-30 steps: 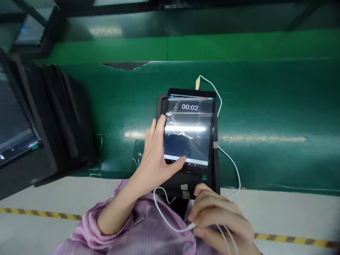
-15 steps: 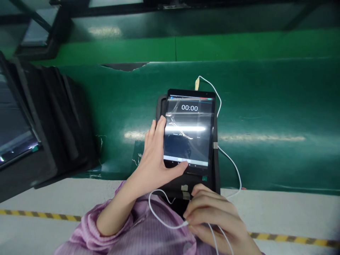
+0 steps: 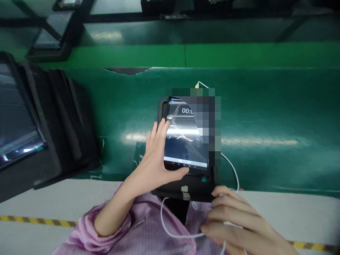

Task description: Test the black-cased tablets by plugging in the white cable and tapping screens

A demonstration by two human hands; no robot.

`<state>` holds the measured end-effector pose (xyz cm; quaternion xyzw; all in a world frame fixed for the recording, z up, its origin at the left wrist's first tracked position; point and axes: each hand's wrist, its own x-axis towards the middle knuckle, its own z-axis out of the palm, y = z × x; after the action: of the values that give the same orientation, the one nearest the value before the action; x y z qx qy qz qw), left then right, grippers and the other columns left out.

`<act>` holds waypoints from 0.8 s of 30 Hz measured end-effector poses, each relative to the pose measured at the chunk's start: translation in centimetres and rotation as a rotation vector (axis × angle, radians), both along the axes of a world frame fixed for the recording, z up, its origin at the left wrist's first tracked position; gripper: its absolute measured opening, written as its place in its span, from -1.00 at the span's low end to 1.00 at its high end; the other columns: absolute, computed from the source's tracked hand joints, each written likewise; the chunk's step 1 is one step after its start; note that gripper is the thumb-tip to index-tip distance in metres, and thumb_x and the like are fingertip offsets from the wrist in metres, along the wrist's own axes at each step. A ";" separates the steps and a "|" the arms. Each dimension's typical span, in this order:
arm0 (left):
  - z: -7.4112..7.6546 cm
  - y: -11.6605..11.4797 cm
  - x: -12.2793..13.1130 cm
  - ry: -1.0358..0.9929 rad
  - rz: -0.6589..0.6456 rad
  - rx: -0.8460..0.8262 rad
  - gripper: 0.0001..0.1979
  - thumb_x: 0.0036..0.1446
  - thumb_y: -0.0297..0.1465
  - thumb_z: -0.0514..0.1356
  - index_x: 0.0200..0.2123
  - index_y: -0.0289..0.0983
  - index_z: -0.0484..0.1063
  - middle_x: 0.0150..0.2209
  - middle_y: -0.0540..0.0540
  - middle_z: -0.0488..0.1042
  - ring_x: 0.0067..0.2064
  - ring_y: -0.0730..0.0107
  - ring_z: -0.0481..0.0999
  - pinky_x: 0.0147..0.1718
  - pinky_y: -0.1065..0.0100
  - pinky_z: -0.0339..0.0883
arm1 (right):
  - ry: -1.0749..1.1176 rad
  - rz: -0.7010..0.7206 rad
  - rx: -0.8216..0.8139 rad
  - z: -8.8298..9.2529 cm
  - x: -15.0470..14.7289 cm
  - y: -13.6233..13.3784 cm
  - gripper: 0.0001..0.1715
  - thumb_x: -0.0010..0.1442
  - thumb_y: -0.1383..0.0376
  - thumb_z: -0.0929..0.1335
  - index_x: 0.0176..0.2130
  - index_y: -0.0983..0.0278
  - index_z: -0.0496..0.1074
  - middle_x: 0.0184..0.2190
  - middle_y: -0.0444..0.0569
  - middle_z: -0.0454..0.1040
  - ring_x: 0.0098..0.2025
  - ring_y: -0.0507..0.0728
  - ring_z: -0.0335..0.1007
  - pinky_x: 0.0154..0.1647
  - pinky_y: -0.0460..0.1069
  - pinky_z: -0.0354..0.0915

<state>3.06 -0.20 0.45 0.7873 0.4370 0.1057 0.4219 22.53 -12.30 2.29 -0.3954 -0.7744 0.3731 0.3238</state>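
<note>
A black tablet (image 3: 183,141) with a lit screen and timer digits lies on a black foam holder (image 3: 191,186) on the green belt. My left hand (image 3: 156,156) grips the tablet's lower left corner, fingers along its left edge and thumb under the bottom edge. My right hand (image 3: 239,223) is low at the right, fingers curled round a white cable (image 3: 175,232) that loops in front of the holder. The cable runs up the right side to a plug (image 3: 198,85) behind the tablet's top. Part of the screen is blurred out.
A green conveyor belt (image 3: 265,124) spans the view, with a torn patch (image 3: 127,71) at the back. Black foam trays (image 3: 53,117) holding another screen (image 3: 16,131) stand at the left. A white edge with a yellow-black stripe (image 3: 37,221) runs near me.
My left thumb slid from the screen's lower part to under the tablet's bottom edge. My right hand moved right and down with the cable. The view shifted slightly.
</note>
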 end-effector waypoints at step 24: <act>-2.8 -2.3 0.6 0.072 0.091 0.284 0.29 -0.05 -0.24 0.43 0.33 -0.05 -0.62 0.41 -0.38 -0.17 0.39 -0.29 -0.24 0.23 -0.42 -0.06 | 0.303 -0.618 -0.722 -1.2 5.4 24.0 -0.64 0.10 0.26 0.51 -0.62 0.34 0.45 -0.64 -0.10 0.42 -0.58 -0.05 0.29 -0.51 -0.16 0.24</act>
<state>3.62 -2.45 -2.33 0.8217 0.4677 0.1573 0.2851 27.98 11.70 1.04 -0.6347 -0.3863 0.5573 0.3706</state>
